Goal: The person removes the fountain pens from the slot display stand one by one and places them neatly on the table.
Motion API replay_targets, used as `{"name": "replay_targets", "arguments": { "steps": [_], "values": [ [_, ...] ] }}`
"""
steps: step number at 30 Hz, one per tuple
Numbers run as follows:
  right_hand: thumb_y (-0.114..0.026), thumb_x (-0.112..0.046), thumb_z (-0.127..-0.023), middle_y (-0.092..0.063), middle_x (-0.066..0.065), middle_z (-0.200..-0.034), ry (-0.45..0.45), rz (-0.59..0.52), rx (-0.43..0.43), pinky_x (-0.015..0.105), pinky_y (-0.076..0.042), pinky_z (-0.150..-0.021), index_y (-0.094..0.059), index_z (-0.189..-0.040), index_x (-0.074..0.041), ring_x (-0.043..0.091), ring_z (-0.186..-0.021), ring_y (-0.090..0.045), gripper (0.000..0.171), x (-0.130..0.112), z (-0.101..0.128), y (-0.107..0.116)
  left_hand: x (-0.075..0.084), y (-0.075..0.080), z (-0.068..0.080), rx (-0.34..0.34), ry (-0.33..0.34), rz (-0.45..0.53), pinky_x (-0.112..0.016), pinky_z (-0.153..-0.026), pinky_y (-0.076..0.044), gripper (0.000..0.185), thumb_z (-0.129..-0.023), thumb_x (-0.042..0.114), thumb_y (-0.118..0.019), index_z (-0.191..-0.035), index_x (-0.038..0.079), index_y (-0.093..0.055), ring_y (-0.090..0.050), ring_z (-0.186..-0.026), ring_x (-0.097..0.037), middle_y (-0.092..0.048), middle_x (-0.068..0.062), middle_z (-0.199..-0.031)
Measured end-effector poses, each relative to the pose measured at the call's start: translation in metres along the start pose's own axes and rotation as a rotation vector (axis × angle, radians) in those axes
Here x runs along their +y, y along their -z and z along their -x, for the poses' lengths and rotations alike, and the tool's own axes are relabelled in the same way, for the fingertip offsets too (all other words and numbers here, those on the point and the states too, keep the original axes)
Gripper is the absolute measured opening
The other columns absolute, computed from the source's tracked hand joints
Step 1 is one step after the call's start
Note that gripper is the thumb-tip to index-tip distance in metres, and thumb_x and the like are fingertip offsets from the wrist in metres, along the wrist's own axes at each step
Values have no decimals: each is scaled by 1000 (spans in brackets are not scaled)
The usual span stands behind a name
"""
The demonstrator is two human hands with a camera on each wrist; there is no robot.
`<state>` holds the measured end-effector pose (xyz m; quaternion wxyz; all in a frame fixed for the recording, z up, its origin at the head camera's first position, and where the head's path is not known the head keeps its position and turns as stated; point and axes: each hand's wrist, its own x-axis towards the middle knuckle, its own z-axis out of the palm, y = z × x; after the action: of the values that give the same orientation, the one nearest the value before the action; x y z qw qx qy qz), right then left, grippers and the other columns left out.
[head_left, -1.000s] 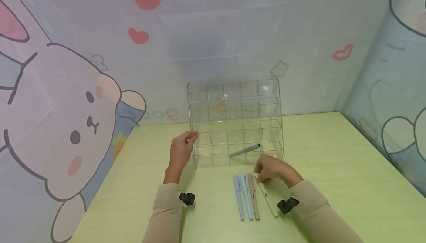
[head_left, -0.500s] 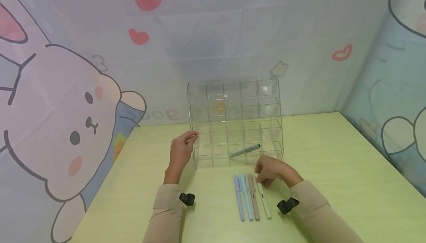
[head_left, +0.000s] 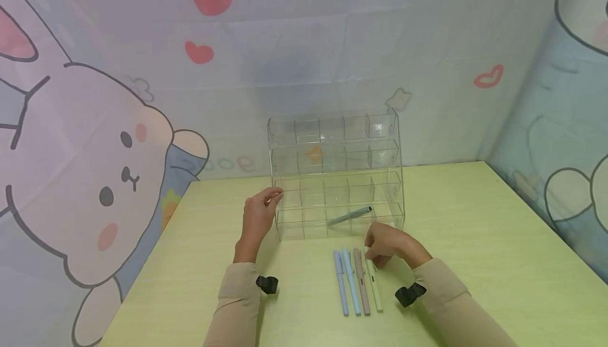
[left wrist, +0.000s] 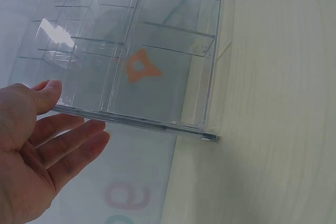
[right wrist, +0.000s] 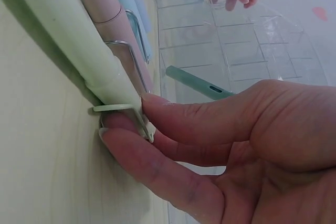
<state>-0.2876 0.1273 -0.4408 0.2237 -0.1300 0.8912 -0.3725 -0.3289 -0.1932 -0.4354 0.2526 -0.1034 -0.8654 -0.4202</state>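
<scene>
Looking down from head view: right hand [head_left: 387,244] pinches cap end of the pale green pen [head_left: 374,291], rightmost of 4 pens lying side by side near table's [head_left: 475,241] front edge, w/ a 5th, teal pen [head_left: 349,215] in bottom row of the 1 acrylic organizer [head_left: 334,172]. Left wrist view: left hand [left wrist: 37,150], fingers straight and relaxed, thumb touching organizer's side wall, grips nothing. Right wrist view: fingertips [right wrist: 157,109] close on cap beside the clip; pen prob. light, stiff, smooth plastic, so best taken mid-barrel.

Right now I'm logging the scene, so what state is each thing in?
clear organizer: upright, steadied at its left edge.
teal pen: lying slanted in the organizer's bottom row.
pale green pen: flat on the table, capped end pinched.
left hand: fingers relaxed, touching the organizer.
right hand: fingers pinching the pale green pen.
</scene>
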Motion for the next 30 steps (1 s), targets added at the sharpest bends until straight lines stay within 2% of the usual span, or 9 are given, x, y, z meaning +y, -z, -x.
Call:
{"name": "replay_targets", "arguments": {
  "steps": [3,6,11,14,23,26,30],
  "values": [
    [-71,5,-88,-69,13,-76,0,17,-1,38,-58,-65,-65,-101,10,27,-64,-72,15,0,1,2,0,0,1,3,-5,-1,-47,-74,-56,16,-98,19,-67,-108,12,-77,-73,-93,-32,-75,-12,-104],
    [-66,1,-93,-69,16,-85,-7,16,-6,39,-58,-65,-64,-106,11,27,-65,-72,17,0,3,6,0,-1,0,4,-11,2,-47,-74,-57,15,-98,19,-67,-108,12,-77,-73,-93,-32,-75,-13,-103],
    [-57,-5,-100,-64,26,-110,-9,-32,-29,41,-58,-63,-56,-122,14,31,-72,-71,29,-4,14,21,0,-1,0,5,-21,6,-47,-73,-57,15,-98,18,-68,-108,11,-77,-73,-92,-33,-75,-13,-102],
    [-55,-7,-102,-60,27,-118,19,-35,-40,41,-58,-67,-54,-128,14,32,-79,-70,34,-8,24,33,0,0,0,8,-24,2,-46,-70,-56,15,-98,19,-67,-108,11,-77,-73,-91,-32,-75,-12,-103],
    [-50,-10,-104,-63,15,-106,133,35,46,47,-51,-83,-54,-128,12,31,-94,-66,33,-19,47,58,0,1,1,5,-24,1,-41,-64,-53,16,-98,18,-67,-108,10,-76,-74,-86,-31,-75,-14,-102],
    [-51,-14,-105,-64,13,-105,137,30,86,47,-50,-85,-55,-129,9,31,-95,-66,34,-22,48,61,1,1,1,5,-22,1,-41,-65,-54,16,-98,18,-67,-108,10,-76,-74,-87,-31,-75,-14,-102],
    [-52,-16,-105,-65,13,-103,150,18,130,45,-51,-81,-53,-131,9,31,-94,-65,36,-26,50,61,1,0,0,4,-15,7,-40,-63,-54,16,-98,19,-67,-108,10,-76,-74,-86,-33,-75,-15,-102]
  ]
}}
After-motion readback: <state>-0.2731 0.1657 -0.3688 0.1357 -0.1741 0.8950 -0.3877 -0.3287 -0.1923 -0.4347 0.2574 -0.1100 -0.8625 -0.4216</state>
